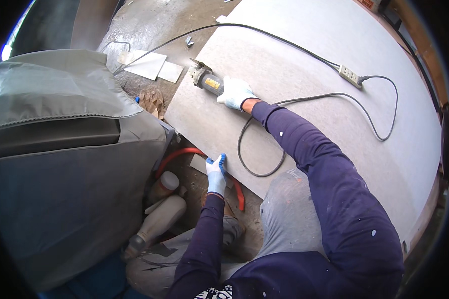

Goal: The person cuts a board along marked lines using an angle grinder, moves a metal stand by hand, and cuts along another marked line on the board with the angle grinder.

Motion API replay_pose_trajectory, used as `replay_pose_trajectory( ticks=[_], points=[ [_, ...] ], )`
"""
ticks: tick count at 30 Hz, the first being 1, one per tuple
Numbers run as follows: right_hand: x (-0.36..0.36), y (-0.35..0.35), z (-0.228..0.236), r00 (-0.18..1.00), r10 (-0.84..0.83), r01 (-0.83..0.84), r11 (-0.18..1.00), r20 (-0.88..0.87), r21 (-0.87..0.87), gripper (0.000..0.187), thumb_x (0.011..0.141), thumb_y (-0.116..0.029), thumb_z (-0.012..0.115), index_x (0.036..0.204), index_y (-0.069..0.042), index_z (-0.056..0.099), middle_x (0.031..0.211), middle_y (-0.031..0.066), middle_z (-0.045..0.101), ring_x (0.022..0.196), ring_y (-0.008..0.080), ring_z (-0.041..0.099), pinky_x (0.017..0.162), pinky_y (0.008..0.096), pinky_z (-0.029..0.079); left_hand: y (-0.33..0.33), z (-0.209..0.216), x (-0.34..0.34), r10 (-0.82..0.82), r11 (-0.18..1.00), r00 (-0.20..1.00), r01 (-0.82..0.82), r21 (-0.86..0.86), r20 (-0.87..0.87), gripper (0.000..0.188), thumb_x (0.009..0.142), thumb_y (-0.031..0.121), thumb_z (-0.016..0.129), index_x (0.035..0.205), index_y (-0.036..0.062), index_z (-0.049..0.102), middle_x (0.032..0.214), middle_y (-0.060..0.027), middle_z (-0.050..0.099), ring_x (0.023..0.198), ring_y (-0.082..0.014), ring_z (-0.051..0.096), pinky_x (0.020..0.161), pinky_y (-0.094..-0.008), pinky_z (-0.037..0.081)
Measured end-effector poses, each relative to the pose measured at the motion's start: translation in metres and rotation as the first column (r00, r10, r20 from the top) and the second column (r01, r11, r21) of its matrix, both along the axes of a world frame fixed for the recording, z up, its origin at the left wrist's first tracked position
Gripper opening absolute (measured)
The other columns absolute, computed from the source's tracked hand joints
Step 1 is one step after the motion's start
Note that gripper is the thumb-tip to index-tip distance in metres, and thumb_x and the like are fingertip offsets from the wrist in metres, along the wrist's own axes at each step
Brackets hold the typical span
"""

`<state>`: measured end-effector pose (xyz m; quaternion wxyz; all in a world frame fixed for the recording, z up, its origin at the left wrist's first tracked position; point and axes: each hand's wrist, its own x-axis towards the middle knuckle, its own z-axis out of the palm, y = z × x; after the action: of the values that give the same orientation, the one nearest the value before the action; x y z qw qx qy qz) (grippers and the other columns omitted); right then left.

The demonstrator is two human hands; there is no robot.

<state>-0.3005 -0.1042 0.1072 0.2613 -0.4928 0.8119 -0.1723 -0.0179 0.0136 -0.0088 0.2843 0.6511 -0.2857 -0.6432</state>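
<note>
your right hand (237,93) is gripping the grinder (212,83), closed around its body, above the pale board (374,169). your left hand (216,173) is lying by the board's edge; i cannot tell its hold.

A grey-brown concrete floor (154,22), shiny in patches, carries two flat, pale rectangular pieces (145,65) and a crumpled sheet of brown paper (153,101). At left stands a bulky, boxlike form under a grey fabric cover (60,199) with a curved seam, and bright white light (6,52) shows at the far left rim. A brown wooden beam (426,42) edges the upper right.
</note>
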Motion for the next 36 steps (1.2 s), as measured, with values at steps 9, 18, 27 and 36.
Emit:
replay_pose_trajectory(
  ticks=[9, 18, 27, 36],
  points=[
    [-0.002, 0.006, -0.006, 1.000, -0.017, 0.017, 1.000, -0.002, -0.001, 0.058, 0.075, -0.037, 0.077, 0.119, 0.000, 0.067, 0.110, 0.0241, 0.075, 0.102, 0.0391, 0.074, 0.091, 0.0455, 0.058, 0.001, -0.002, 0.003, -0.033, 0.999, 0.989, 0.032, -0.005, -0.141, 0.050, 0.094, 0.007, 0.078, 0.136, 0.0013, 0.053, 0.123, -0.0113, 0.068, 0.107, -0.0230, 0.067, 0.095, -0.0366, 0.054],
    [-0.004, 0.014, -0.002, 1.000, 0.028, -0.028, 0.999, -0.009, 0.021, 0.062, 0.078, -0.039, 0.073, 0.123, 0.003, 0.063, 0.111, 0.0268, 0.073, 0.104, 0.0410, 0.072, 0.091, 0.0460, 0.057, -0.001, 0.007, 0.000, -0.027, 0.998, 0.994, 0.033, 0.055, -0.107, 0.056, 0.091, 0.003, 0.080, 0.137, -0.0034, 0.049, 0.124, -0.0101, 0.065, 0.108, -0.0211, 0.064, 0.097, -0.0344, 0.052],
    [-0.004, 0.025, -0.002, 1.000, -0.008, 0.008, 1.000, -0.020, 0.006, 0.059, 0.077, -0.037, 0.076, 0.120, 0.002, 0.066, 0.110, 0.0256, 0.074, 0.103, 0.0400, 0.073, 0.091, 0.0464, 0.059, -0.001, 0.014, -0.002, -0.026, 0.997, 0.993, 0.034, 0.069, -0.113, 0.048, 0.091, 0.002, 0.079, 0.132, -0.0012, 0.054, 0.123, -0.0099, 0.067, 0.107, -0.0216, 0.065, 0.097, -0.0344, 0.052],
    [-0.006, 0.040, 0.002, 1.000, 0.000, 0.000, 1.000, -0.029, -0.002, 0.059, 0.077, -0.036, 0.076, 0.121, 0.002, 0.065, 0.110, 0.0255, 0.074, 0.102, 0.0399, 0.073, 0.091, 0.0461, 0.059, -0.001, 0.003, 0.001, -0.035, 0.997, 0.991, 0.043, 0.059, -0.132, 0.051, 0.091, 0.003, 0.080, 0.134, -0.0021, 0.053, 0.124, -0.0104, 0.066, 0.108, -0.0223, 0.065, 0.097, -0.0349, 0.052]
  ],
)
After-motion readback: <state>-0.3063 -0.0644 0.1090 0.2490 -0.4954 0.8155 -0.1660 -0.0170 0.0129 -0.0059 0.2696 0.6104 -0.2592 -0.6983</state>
